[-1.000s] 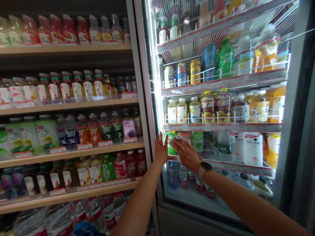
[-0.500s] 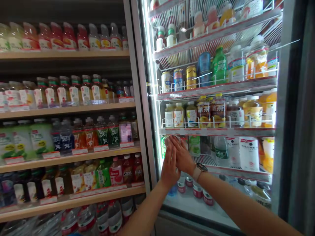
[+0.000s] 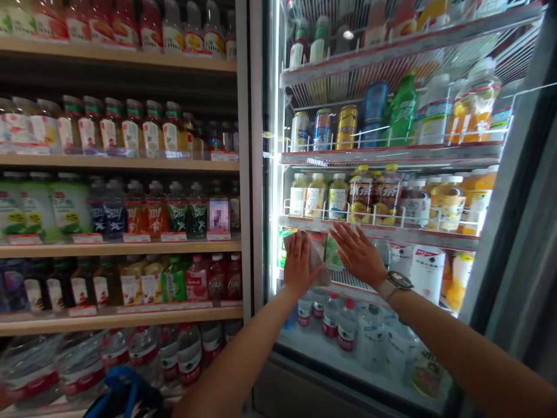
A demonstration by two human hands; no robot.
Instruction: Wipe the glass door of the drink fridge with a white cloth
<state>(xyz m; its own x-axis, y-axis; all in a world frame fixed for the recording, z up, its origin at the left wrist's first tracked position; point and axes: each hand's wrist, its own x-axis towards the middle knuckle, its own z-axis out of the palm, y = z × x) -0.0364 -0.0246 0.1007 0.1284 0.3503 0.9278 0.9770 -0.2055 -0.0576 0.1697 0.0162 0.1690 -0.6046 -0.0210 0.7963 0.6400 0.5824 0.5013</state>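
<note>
- L hand: fingers up, slightly spread, palm toward the clear glass door of a lit drinks fridge
- Folded pale grey fabric cloth: against the glass, just right of L hand, touching its thumb side; can't tell if pinched or only pressed
- R hand: fingers spread, flat on the glass, right of the cloth, not touching it
- Round-faced black-and-silver wristwatch: on R wrist
- Behind the hands: white wire fridge shelf w/ a tall row of plastic drinks bottles, green-labelled one at far left
- Left of the fridge: light wooden store shelves w/ rows of bottled drinks & red-edged price tags
- Grey metal door frame: between fridge & wooden shelves
- Near left, at bottom: dark bag w/ bright blue strap, partly in view
</note>
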